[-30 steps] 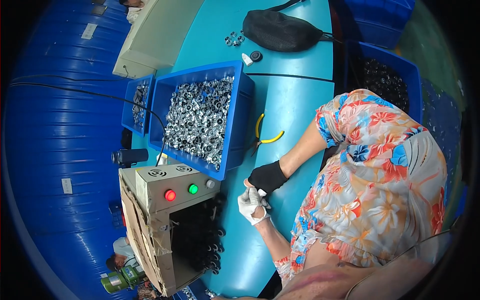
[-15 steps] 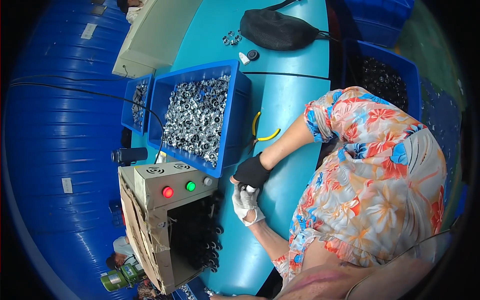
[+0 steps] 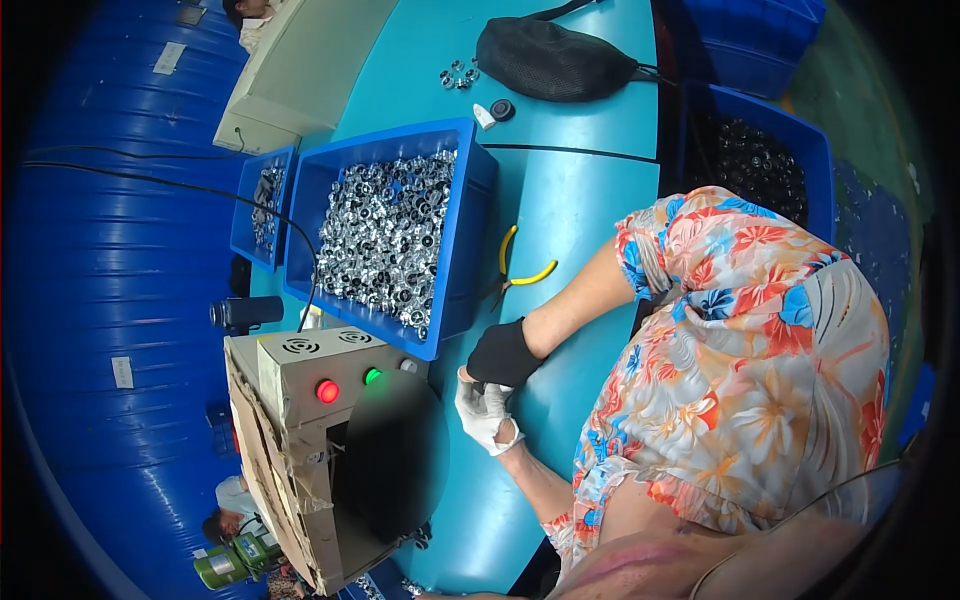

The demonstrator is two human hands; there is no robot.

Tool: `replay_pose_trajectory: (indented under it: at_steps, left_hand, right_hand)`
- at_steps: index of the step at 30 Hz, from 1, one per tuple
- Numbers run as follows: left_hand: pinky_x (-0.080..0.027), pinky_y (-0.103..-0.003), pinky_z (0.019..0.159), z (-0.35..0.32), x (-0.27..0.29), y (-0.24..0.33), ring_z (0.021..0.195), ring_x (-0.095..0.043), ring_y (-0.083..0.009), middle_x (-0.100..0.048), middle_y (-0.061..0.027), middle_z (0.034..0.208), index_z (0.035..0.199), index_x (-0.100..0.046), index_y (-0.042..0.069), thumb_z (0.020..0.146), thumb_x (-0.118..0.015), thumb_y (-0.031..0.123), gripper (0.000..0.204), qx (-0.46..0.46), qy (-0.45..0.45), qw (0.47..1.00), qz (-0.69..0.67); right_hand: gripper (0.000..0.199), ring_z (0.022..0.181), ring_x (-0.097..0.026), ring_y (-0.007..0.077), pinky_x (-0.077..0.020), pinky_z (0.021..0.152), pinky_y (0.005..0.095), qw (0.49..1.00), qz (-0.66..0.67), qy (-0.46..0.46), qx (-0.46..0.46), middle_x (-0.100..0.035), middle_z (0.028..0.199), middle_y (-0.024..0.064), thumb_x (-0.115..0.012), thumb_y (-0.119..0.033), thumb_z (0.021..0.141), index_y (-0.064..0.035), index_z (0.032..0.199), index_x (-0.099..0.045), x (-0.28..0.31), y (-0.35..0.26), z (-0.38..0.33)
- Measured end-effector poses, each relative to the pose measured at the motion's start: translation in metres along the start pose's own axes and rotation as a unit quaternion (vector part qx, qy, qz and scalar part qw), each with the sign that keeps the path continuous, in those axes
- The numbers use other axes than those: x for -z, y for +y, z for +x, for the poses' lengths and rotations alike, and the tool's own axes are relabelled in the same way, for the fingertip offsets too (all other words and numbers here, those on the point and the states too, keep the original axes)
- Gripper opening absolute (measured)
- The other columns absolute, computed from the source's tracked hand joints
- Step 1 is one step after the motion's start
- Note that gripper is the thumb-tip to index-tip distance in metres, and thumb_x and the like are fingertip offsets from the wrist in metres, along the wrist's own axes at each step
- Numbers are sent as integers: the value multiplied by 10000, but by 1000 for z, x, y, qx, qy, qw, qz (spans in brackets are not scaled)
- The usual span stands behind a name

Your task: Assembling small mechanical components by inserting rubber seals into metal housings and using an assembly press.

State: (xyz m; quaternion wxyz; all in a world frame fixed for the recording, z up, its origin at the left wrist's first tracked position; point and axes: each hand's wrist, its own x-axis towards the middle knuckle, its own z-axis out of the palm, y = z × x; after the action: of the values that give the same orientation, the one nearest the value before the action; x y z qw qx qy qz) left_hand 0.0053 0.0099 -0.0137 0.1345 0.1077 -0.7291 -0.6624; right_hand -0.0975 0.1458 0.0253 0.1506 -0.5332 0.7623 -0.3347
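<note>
Over the turquoise tabletop my two hands meet, in front of a beige machine box. My left hand (image 3: 484,412) wears a white glove with bare fingertips, and its fingers are bent inward. Against it presses my right hand (image 3: 504,354), in a black glove, back of the hand up and fingers curled down out of sight. Whatever lies between them is small and hidden by the gloves. Yellow-handled pliers (image 3: 520,268) lie beside my right wrist, handles spread. Past my hands stands a large blue bin (image 3: 465,230) full of small clear-and-black round parts (image 3: 385,235).
The beige box (image 3: 300,395) carries a lit red and a green lamp; a dark blur covers its opening. A smaller blue bin (image 3: 245,205), a dark flask (image 3: 247,312), a black bag (image 3: 550,60) and another parts bin (image 3: 825,165) stand around. Other people are partly visible at the left.
The view has shifted slightly. A small white-and-dark piece that showed between my hands is now hidden. My hands stay together, and a blur now covers the dark parts by the box.
</note>
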Motion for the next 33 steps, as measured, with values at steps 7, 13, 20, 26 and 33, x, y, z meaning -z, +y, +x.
replay_pose_trajectory:
  at_steps: [7, 13, 20, 26, 33]
  left_hand:
    - [-449, -345, 893, -2, -7, 10, 1057, -527, -263, -498, -184, 1186, 1236, -414, -74, 814, -609, 2, 472, 18, -6, 997, -69]
    - [-450, -352, 892, 0, 0, 8, 1039, -539, -257, -504, -193, 1186, 1235, -412, -91, 823, -576, -7, 452, -4, 34, 999, -6]
    - [-473, -294, 849, 22, 1, 27, 1024, -542, -210, -502, -148, 1192, 1253, -426, -23, 904, -506, 162, 403, 43, -25, 987, 153]
    - [-518, -336, 787, 5, 13, 17, 961, -583, -225, -519, -150, 1181, 1280, -375, -48, 873, -575, 191, 513, 123, 15, 957, -262]
    - [-508, -324, 784, 7, 8, 14, 944, -596, -231, -517, -171, 1186, 1289, -355, -57, 859, -594, 180, 546, 113, 10, 968, -223]
  right_hand:
    - [271, 759, -604, 373, -462, 631, 442, 999, 17, 35, 16, -595, 758, 192, -512, -247, 819, -25, 967, -467, -3, 5, -8]
    - [299, 755, -599, 375, -462, 644, 426, 995, 58, 46, 64, -599, 785, 196, -569, -234, 769, -29, 966, -480, -9, 15, 2]
    - [317, 654, -575, 159, -448, 571, 289, 934, 336, 121, 11, -590, 733, 105, -730, -220, 703, -6, 882, -578, -10, 31, 14]
    - [391, 577, -532, 112, -425, 503, 236, 933, 341, 83, -74, -579, 739, 60, -741, -286, 705, -8, 912, -558, -22, 24, 14]
    - [357, 788, -524, 98, -426, 717, 243, 933, 346, 49, -91, -573, 838, 37, -724, -258, 736, -34, 958, -557, -15, 23, 11]
